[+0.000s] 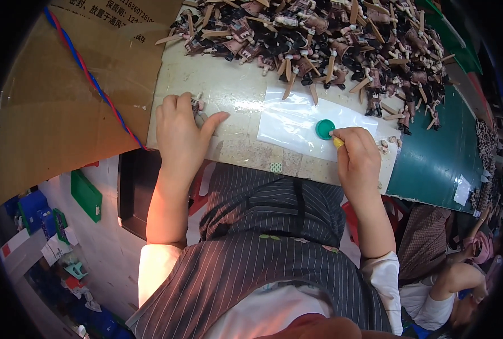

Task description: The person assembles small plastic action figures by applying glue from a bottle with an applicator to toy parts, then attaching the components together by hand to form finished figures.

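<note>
My left hand (179,133) rests on the pale tabletop, its thumb spread away from the fingers. Between thumb and fingers lies a small doll figure (197,105), partly covered by the hand; no firm grip shows. My right hand (357,158) is pinched at the edge of a small round green cap (324,129). A tiny pale bit shows at its fingertips, too small to name, and something yellow (338,142) sits at the fingers. Under the cap a clear plastic sheet (288,127) lies on the table.
A large heap of small doll figures (319,39) with tan, blade-like pieces covers the far side. Small pale pieces (385,147) lie right of my right hand. A cardboard box (65,101) with a red-blue cord stands left. Beyond a green surface (432,161), another person (455,282) sits.
</note>
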The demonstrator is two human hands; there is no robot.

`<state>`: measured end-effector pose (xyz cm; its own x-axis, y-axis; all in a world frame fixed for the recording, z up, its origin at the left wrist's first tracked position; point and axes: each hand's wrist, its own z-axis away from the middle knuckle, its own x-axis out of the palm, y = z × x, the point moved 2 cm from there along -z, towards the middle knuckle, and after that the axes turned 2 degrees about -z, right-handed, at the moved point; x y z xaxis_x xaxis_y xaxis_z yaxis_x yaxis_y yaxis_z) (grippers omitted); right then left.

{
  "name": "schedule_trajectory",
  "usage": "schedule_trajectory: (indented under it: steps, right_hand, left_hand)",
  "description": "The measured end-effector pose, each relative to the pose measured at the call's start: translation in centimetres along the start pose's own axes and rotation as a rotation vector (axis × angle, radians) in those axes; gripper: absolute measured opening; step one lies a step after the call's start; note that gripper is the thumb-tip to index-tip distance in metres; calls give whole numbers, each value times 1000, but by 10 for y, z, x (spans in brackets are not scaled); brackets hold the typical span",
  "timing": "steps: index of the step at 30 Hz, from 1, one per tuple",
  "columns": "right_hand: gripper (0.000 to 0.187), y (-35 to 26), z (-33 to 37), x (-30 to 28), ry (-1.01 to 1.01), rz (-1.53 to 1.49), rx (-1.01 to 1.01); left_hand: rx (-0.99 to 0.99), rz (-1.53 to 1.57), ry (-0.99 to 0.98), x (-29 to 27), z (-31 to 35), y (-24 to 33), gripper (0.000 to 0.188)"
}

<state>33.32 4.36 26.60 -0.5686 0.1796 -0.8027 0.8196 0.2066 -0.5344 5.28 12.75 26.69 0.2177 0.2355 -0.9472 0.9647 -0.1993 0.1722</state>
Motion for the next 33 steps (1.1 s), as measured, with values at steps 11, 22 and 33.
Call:
schedule_trajectory:
  steps: [11, 22, 33]
  right_hand:
    - [30, -3, -3, 3, -8, 39, 12]
    - [23, -45, 10, -18, 144, -709, 209]
    - [24, -55, 24, -8, 84, -643, 83]
  left_hand:
    - [-204, 1321, -396, -10, 14, 1, 31]
    - [-96, 1786, -730, 13, 53, 76, 25]
    - [-57, 1751, -514, 9, 69, 83, 26]
